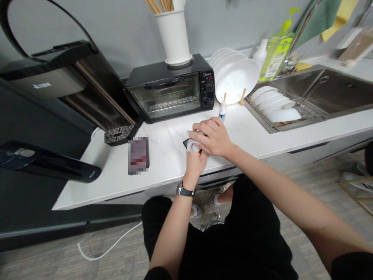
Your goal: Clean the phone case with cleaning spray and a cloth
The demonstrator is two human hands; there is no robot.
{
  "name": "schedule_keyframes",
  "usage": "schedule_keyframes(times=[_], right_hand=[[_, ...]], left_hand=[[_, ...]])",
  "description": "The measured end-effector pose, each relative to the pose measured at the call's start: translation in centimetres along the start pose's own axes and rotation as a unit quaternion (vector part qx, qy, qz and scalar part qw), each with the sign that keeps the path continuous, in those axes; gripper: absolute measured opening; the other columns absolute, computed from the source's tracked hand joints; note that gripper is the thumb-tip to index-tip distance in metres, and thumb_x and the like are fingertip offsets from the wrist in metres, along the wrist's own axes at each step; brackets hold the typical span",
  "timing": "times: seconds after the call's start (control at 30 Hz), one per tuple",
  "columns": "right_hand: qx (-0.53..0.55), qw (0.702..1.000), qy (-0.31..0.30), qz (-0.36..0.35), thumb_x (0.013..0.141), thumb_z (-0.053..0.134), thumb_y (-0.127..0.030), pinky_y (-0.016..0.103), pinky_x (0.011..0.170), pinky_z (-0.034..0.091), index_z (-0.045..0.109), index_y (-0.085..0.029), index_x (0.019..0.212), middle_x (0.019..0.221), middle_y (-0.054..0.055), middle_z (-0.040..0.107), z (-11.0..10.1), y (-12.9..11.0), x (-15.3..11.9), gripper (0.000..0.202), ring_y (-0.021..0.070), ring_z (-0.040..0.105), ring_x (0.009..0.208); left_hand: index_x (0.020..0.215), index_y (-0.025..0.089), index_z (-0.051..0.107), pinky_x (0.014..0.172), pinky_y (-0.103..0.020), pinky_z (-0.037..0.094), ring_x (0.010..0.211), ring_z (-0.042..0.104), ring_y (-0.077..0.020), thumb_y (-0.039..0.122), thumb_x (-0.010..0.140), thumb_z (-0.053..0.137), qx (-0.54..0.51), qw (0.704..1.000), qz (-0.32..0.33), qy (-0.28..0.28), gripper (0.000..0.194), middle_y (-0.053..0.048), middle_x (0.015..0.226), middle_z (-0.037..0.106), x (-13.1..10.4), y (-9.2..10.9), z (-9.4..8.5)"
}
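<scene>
Both hands meet over the front of the white counter. My left hand [196, 160], with a black-strapped watch on its wrist, is closed around a dark flat object [185, 143], of which only a corner shows. A pale grey-white, cloth-like piece [192, 145] lies over it, between the hands. From above, my right hand [212, 136] covers both, its fingers curled onto the pale piece; most of its grip is hidden. Just beyond the right hand stands a small white spray bottle [222, 112] with a blue label.
A black toaster oven [171, 93] bears a white utensil pot [175, 37]. To its right are racked plates [236, 79], a green soap bottle [276, 52] and a sink [344, 89] with bowls [272, 101]. Leftward stand a drink dispenser [72, 81], a blurred box [138, 155] and a dark flask [52, 161].
</scene>
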State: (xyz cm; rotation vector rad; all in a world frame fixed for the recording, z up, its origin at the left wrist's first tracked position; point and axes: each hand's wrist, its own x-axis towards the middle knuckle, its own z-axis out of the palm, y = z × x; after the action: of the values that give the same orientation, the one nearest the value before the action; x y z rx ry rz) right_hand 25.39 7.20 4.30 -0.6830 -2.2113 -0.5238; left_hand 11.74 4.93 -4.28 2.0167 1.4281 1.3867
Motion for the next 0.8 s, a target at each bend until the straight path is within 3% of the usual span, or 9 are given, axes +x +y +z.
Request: schedule_keyframes(times=[0.1, 0.2, 0.27, 0.33, 0.47, 0.6, 0.67, 0.73, 0.8], right_hand=[[0.014, 0.99, -0.017, 0.138, 0.113, 0.017, -0.043, 0.036, 0.075, 0.036, 0.07, -0.019, 0.097, 0.087, 0.008, 0.069, -0.2, 0.3, 0.0, 0.061, 0.0212, 0.057, 0.08], [-0.032, 0.937, -0.076, 0.338, 0.11, 0.024, -0.038, 0.034, 0.063, 0.028, 0.069, -0.018, 0.079, 0.068, 0.007, 0.063, -1.6, 0.1, 1.1, 0.058, 0.0191, 0.053, 0.064], [-0.075, 0.907, -0.106, 0.4, 0.107, 0.033, -0.037, 0.034, 0.061, 0.025, 0.069, -0.016, 0.073, 0.064, 0.008, 0.062, -2.5, -0.3, 2.0, 0.053, 0.0197, 0.052, 0.06], [-0.081, 0.913, -0.122, 0.381, 0.105, 0.038, -0.034, 0.035, 0.062, 0.026, 0.07, -0.015, 0.073, 0.068, 0.01, 0.065, -3.1, -0.9, 2.6, 0.049, 0.0207, 0.054, 0.063], [-0.017, 0.978, -0.119, 0.168, 0.11, 0.034, -0.035, 0.037, 0.072, 0.033, 0.072, -0.016, 0.087, 0.084, 0.008, 0.071, -2.6, -1.4, 2.8, 0.048, 0.0226, 0.059, 0.085], [-0.019, 0.996, -0.091, 0.015, 0.113, 0.031, -0.042, 0.039, 0.08, 0.032, 0.07, -0.021, 0.1, 0.095, 0.006, 0.072, -1.0, -0.7, 1.6, 0.046, 0.0225, 0.055, 0.089], [-0.024, 0.995, -0.086, 0.041, 0.112, 0.031, -0.043, 0.039, 0.079, 0.032, 0.071, -0.021, 0.1, 0.094, 0.007, 0.071, -0.8, -0.6, 1.3, 0.047, 0.0229, 0.055, 0.087], [-0.036, 0.983, -0.093, 0.153, 0.111, 0.03, -0.039, 0.038, 0.075, 0.033, 0.072, -0.018, 0.095, 0.089, 0.009, 0.071, -1.3, -1.2, 1.7, 0.049, 0.0231, 0.057, 0.084], [-0.059, 0.946, -0.12, 0.295, 0.108, 0.032, -0.036, 0.036, 0.069, 0.032, 0.073, -0.015, 0.087, 0.082, 0.011, 0.071, -2.4, -2.3, 2.8, 0.051, 0.0232, 0.059, 0.078]], left_hand=[[0.084, 0.018, 0.068, 0.075, -0.033, 0.054, 0.081, 0.072, -0.0253, 0.035, 0.098, 0.059, -0.018, 1.0, -0.002, 0.007, 0.023, -0.011, 0.083, 0.075, 0.0, 0.4, -0.1], [0.086, 0.019, 0.068, 0.067, -0.03, 0.05, 0.069, 0.069, -0.0214, 0.043, 0.099, 0.06, -0.032, 0.999, -0.011, 0.006, 0.029, -0.007, 0.075, 0.073, 0.1, 0.8, -0.2], [0.085, 0.019, 0.067, 0.065, -0.029, 0.049, 0.065, 0.066, -0.0196, 0.043, 0.099, 0.06, -0.035, 0.999, -0.009, 0.01, 0.029, -0.005, 0.072, 0.072, 0.1, 0.9, -0.2], [0.082, 0.019, 0.066, 0.062, -0.028, 0.047, 0.062, 0.065, -0.0186, 0.04, 0.097, 0.061, -0.036, 0.999, -0.008, 0.009, 0.026, -0.004, 0.069, 0.071, 0.1, 0.8, -0.2], [0.075, 0.019, 0.066, 0.057, -0.029, 0.044, 0.062, 0.066, -0.0211, 0.027, 0.093, 0.059, -0.021, 1.0, -0.017, -0.008, 0.021, -0.007, 0.068, 0.072, 0.1, 0.4, -0.2], [0.062, 0.021, 0.058, 0.052, -0.031, 0.037, 0.052, 0.058, -0.0204, 0.027, 0.089, 0.06, 0.001, 0.999, -0.026, -0.024, 0.028, -0.005, 0.055, 0.063, 0.1, 0.1, -0.3], [0.06, 0.022, 0.051, 0.052, -0.031, 0.035, 0.049, 0.052, -0.0176, 0.029, 0.088, 0.062, -0.002, 1.0, -0.02, -0.01, 0.031, -0.002, 0.051, 0.056, 0.1, 0.2, -0.3], [0.061, 0.023, 0.048, 0.052, -0.03, 0.034, 0.049, 0.049, -0.0156, 0.03, 0.088, 0.063, -0.018, 1.0, -0.008, 0.005, 0.032, 0.0, 0.052, 0.054, 0.2, 0.2, -0.2], [0.062, 0.023, 0.045, 0.053, -0.029, 0.035, 0.05, 0.048, -0.0144, 0.03, 0.088, 0.062, -0.039, 0.999, 0.003, 0.007, 0.032, 0.001, 0.053, 0.053, 0.2, 0.3, -0.2]])
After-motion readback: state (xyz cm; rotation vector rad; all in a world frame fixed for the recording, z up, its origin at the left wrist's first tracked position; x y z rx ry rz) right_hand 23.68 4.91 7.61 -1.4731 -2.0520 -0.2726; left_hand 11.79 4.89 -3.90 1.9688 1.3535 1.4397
